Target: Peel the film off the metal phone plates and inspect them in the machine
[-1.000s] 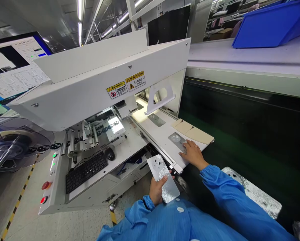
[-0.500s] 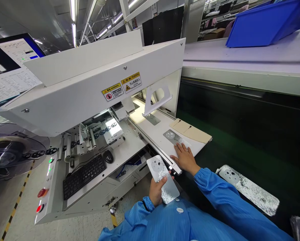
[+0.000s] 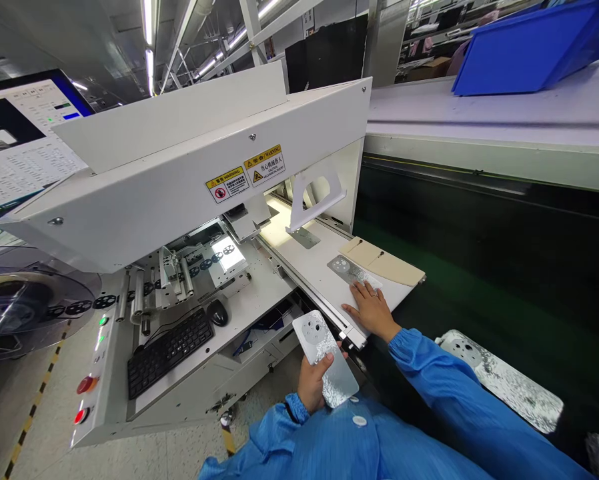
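Note:
My left hand (image 3: 313, 383) grips a silvery phone back cover (image 3: 329, 367) with a patterned surface and a round camera area at its top, held in front of my body. My right hand (image 3: 372, 309) lies flat with fingers stretched out on the white feed belt (image 3: 319, 270) of the machine. Its fingertips rest at the near end of another phone back cover (image 3: 345, 268) on that belt. Farther in, a third cover (image 3: 305, 237) lies near the lit opening. One more patterned cover (image 3: 504, 380) sits on the dark green conveyor, right of my right forearm.
The white machine (image 3: 194, 180) with warning labels spans the middle. A beige guide plate (image 3: 384, 261) borders the belt. A keyboard (image 3: 169, 350) and mouse (image 3: 217, 312) lie at left, below a monitor (image 3: 29, 140). A blue bin (image 3: 529, 50) stands on the shelf at upper right.
The whole view has shifted slightly. The monitor picture now shows a different dark and white shape. Both hands keep their places, the left one still gripping its cover.

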`<control>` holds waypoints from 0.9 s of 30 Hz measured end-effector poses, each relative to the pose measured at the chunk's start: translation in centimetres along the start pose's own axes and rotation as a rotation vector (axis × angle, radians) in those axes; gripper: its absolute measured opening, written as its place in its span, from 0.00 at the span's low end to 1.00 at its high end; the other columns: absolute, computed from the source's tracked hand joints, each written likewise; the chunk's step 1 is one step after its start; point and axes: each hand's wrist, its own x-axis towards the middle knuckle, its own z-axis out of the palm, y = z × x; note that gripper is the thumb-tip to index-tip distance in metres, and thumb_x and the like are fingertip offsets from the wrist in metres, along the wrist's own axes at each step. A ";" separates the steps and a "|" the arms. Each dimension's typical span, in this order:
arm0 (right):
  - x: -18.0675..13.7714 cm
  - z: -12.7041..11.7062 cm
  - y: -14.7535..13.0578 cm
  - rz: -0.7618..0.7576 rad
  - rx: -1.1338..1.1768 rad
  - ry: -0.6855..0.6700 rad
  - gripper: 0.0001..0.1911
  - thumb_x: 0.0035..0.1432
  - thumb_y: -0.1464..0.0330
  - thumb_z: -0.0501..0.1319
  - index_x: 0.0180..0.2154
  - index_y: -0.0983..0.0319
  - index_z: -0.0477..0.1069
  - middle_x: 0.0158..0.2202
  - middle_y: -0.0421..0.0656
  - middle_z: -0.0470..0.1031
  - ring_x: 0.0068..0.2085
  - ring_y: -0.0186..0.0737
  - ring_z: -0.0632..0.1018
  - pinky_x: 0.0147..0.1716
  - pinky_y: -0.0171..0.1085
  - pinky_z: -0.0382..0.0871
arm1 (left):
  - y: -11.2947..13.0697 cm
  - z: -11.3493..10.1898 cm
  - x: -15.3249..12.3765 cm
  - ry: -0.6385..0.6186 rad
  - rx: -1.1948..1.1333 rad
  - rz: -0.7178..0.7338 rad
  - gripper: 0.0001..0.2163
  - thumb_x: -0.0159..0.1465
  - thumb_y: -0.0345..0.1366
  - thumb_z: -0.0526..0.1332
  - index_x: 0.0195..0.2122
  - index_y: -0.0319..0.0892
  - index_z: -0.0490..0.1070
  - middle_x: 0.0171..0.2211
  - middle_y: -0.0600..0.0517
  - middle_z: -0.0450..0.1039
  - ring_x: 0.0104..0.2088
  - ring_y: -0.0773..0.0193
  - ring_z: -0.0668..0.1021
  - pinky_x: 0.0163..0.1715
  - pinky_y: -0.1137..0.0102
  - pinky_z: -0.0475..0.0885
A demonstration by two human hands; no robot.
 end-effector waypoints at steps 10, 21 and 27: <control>0.7 -0.4 -0.1 0.026 0.002 -0.043 0.35 0.63 0.51 0.45 0.62 0.66 0.58 0.66 0.52 0.55 0.66 0.56 0.52 0.63 0.54 0.47 | -0.2 -0.5 0.0 0.000 -0.026 0.006 0.29 0.41 0.44 0.75 0.43 0.35 0.74 0.43 0.37 0.77 0.42 0.44 0.79 0.45 0.54 0.72; 1.1 -0.3 0.5 0.000 -0.025 -0.027 0.35 0.63 0.50 0.44 0.61 0.65 0.59 0.66 0.52 0.55 0.66 0.56 0.54 0.62 0.55 0.49 | 0.1 -0.2 -0.1 -0.002 -0.012 0.004 0.31 0.39 0.45 0.75 0.43 0.35 0.74 0.44 0.36 0.76 0.42 0.43 0.79 0.44 0.53 0.73; 1.3 0.0 0.8 -0.025 -0.031 -0.018 0.37 0.62 0.48 0.42 0.62 0.66 0.58 0.66 0.53 0.55 0.66 0.57 0.54 0.61 0.56 0.49 | 0.0 -0.3 -0.1 -0.008 0.005 0.017 0.33 0.40 0.46 0.75 0.46 0.34 0.72 0.45 0.35 0.76 0.42 0.42 0.79 0.43 0.53 0.73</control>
